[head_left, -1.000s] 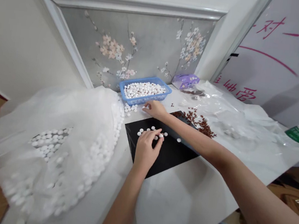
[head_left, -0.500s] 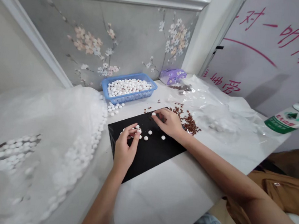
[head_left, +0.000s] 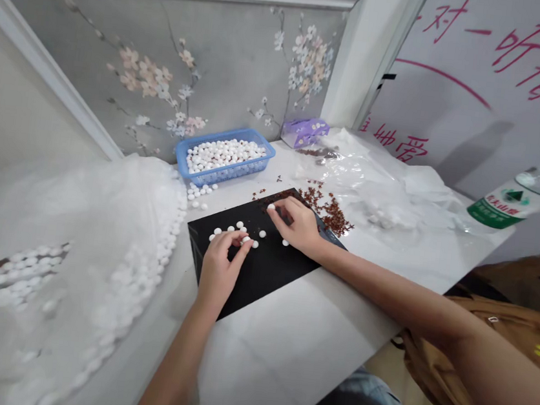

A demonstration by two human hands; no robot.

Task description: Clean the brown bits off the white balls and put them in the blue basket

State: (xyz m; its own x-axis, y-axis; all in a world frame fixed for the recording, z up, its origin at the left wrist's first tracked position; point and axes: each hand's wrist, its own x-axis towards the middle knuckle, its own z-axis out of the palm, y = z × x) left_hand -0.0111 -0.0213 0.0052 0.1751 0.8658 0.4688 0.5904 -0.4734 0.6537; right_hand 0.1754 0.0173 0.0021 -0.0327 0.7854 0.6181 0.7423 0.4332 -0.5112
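Between thumb and index finger, my left hand [head_left: 223,259] pinches a white ball [head_left: 246,240] over the left part of a black mat [head_left: 262,273]. My right hand [head_left: 299,227] is closed on another white ball [head_left: 270,208], held at its fingertips above the mat's far side. Several loose white balls [head_left: 262,234] lie on the mat around my left hand, and one more ball [head_left: 285,242] sits just below my right hand. Small reddish-brown star-shaped pieces [head_left: 334,216] are heaped by the mat's far right corner, beyond my right hand.
A blue plastic basket [head_left: 224,174] full of white balls stands against the wall, with a few balls beside it. At left lies a big white bag [head_left: 103,209] of balls. Clear plastic bags [head_left: 379,182], a purple packet [head_left: 305,132] and a green-labelled bottle [head_left: 504,202] are at right.
The view has shifted slightly. My left hand has come down a little toward the mat with its ball; my right hand still holds its ball near the mat's far side.
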